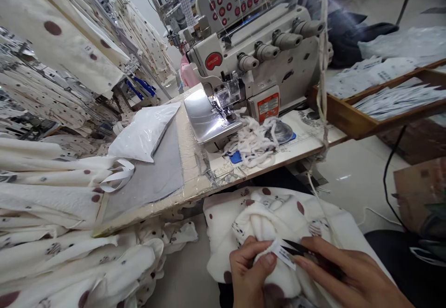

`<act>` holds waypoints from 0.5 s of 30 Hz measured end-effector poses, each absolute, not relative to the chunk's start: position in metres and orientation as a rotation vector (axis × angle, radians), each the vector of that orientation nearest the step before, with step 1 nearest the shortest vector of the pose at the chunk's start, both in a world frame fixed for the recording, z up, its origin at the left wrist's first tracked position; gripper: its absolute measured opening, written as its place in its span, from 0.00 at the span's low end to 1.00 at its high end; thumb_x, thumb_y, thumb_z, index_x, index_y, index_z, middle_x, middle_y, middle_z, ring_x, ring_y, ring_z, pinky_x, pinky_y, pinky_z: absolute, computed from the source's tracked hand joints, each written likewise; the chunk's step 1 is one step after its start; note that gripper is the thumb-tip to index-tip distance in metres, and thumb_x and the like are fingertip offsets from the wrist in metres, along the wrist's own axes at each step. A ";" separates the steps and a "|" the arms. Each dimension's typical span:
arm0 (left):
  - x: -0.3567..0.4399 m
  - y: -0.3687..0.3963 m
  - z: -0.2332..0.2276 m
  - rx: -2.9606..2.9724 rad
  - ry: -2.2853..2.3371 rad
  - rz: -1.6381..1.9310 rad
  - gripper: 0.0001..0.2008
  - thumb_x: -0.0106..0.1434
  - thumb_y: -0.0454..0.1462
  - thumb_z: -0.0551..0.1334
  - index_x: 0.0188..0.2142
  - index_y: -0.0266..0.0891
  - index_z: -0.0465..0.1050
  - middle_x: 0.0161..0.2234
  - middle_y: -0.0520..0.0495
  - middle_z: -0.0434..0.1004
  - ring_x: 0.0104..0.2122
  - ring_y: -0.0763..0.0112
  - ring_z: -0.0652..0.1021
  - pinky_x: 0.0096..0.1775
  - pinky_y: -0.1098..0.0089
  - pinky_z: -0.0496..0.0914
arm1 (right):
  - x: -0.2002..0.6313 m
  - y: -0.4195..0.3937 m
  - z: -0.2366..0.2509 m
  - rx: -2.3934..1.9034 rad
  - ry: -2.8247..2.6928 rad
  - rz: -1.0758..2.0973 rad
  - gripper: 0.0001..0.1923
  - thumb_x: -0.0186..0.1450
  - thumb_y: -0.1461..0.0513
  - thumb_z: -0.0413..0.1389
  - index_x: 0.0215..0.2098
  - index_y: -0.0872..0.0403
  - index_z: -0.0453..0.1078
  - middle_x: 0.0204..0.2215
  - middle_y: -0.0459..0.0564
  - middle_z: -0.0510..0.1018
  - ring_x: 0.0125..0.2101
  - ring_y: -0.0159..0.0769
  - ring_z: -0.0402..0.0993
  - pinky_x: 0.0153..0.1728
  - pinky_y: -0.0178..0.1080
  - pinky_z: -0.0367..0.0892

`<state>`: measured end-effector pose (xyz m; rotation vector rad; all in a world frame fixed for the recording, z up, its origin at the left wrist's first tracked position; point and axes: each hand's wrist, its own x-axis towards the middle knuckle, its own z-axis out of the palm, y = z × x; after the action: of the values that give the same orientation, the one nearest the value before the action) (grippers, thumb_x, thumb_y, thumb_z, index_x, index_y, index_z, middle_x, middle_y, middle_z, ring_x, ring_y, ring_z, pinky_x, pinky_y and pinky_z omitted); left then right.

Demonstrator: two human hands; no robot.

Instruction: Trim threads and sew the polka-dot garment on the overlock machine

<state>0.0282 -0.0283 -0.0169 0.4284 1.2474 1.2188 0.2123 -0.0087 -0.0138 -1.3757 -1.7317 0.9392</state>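
A cream garment with brown dots (285,206) lies bunched below the table edge. My left hand (252,268) pinches a gathered fold of it, next to a small white label (284,255) with dark print. In my right hand (348,271) are black thread snips (296,247), their pointed blades close against the label and the fold. The fingers of that hand cover most of the snips' body. Whether the blades touch a thread is too small to tell.
An overlock sewing machine (258,57) stands on the table, with a heap of white fabric trimmings (252,143) before it. A white plastic packet (144,129) lies left. Dotted garments (52,252) hang and pile at left. A wooden tray (383,122) holds labels at right.
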 end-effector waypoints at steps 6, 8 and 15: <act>0.028 -0.027 -0.017 0.459 1.247 1.202 0.14 0.47 0.43 0.76 0.31 0.37 0.85 0.26 0.50 0.68 0.30 0.71 0.68 0.35 0.71 0.64 | 0.191 -0.001 0.001 -1.520 -1.613 0.781 0.17 0.68 0.47 0.59 0.36 0.50 0.79 0.19 0.46 0.76 0.23 0.40 0.78 0.21 0.30 0.72; 0.028 -0.028 -0.017 0.430 1.244 1.223 0.14 0.46 0.43 0.76 0.31 0.37 0.85 0.26 0.50 0.69 0.30 0.70 0.69 0.35 0.71 0.65 | 0.188 0.000 0.004 -1.513 -1.607 0.784 0.17 0.67 0.46 0.59 0.36 0.50 0.79 0.18 0.46 0.75 0.23 0.40 0.77 0.21 0.30 0.72; 0.033 -0.030 -0.017 0.376 1.262 1.269 0.15 0.42 0.44 0.78 0.29 0.39 0.85 0.26 0.50 0.70 0.30 0.70 0.71 0.34 0.70 0.66 | 0.203 -0.007 -0.009 -1.393 -1.645 1.054 0.13 0.68 0.51 0.59 0.36 0.50 0.78 0.20 0.44 0.77 0.20 0.37 0.75 0.20 0.29 0.70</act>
<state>0.0327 -0.0297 -0.0174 0.3760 1.2620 1.2689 0.2030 -0.0071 -0.0087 -1.3927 -1.6448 1.0540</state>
